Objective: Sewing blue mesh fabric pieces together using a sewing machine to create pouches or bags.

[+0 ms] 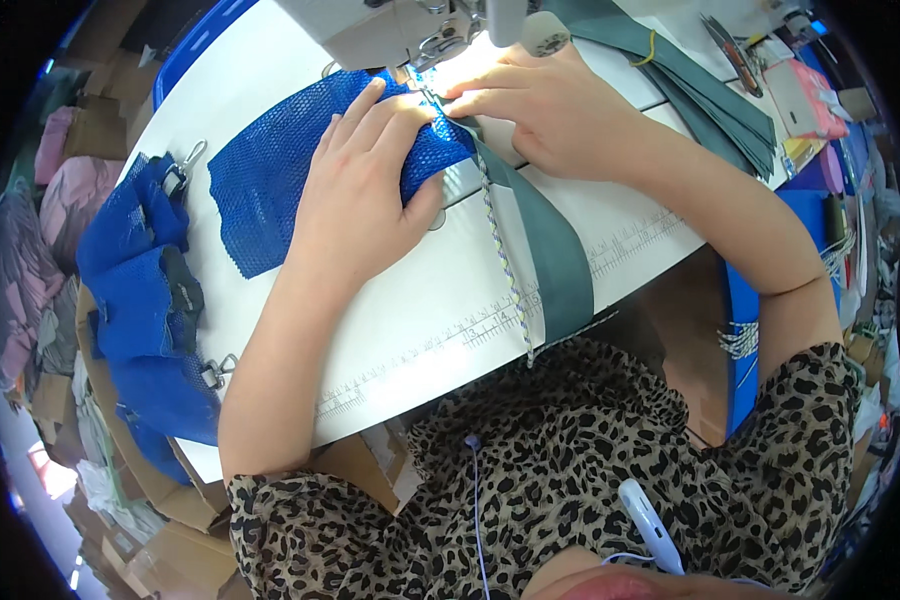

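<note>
A piece of blue mesh fabric lies on the white sewing table, its far right edge under the sewing machine by the lit needle. Flat on this mesh rests my left hand, fingers stretched toward the needle and thumb out to the side. Just right of the needle, my right hand closes its fingers on a dark green fabric strip at the mesh's edge; the fingertips are partly lost in glare. The strip runs back toward me over the table's front edge. Alongside it trails a thin patterned cord.
Blue mesh pieces with metal clips hang at the table's left edge. More dark green strips lie at the far right, near snips and a pink box. Ruler markings line the white tabletop. Cardboard boxes stand below left.
</note>
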`<state>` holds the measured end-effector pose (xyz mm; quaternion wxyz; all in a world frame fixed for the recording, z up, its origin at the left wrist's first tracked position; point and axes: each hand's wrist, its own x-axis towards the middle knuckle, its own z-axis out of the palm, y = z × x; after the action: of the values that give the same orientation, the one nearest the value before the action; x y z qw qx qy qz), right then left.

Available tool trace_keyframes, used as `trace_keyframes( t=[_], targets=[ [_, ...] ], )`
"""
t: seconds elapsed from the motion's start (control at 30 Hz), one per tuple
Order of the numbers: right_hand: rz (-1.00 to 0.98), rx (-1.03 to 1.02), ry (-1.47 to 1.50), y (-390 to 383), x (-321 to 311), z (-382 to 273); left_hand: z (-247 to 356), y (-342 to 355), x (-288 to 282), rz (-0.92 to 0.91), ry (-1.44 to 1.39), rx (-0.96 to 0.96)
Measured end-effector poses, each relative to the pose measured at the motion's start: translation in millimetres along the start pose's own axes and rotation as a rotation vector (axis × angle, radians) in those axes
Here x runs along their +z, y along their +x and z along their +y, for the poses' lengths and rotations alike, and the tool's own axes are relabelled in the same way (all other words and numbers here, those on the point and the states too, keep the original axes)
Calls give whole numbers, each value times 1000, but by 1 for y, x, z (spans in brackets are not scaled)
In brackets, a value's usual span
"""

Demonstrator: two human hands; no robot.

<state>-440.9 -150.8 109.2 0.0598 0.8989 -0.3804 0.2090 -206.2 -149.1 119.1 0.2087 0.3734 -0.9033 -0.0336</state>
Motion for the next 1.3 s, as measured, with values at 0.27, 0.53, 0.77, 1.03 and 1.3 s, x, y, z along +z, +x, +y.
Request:
trace_keyframes(
  t=[0.27,0.53,0.77,1.03,1.3],
  targets=[
    [-51,-5,7,4,4,2,-7,-2,0,-14,8,5],
    [-49,-17,57,4,4,4,-8,-2,-1,-1,31,19],
    [-43,-34,48,4,5,3,-11,-2,-2,-3,54,20],
    [-33,-30,74,6,5,3,-21,2,-8,36,-105,46],
    [-1,-48,65,4,5,1,-9,4,-20,-26,110,28]
  ],
)
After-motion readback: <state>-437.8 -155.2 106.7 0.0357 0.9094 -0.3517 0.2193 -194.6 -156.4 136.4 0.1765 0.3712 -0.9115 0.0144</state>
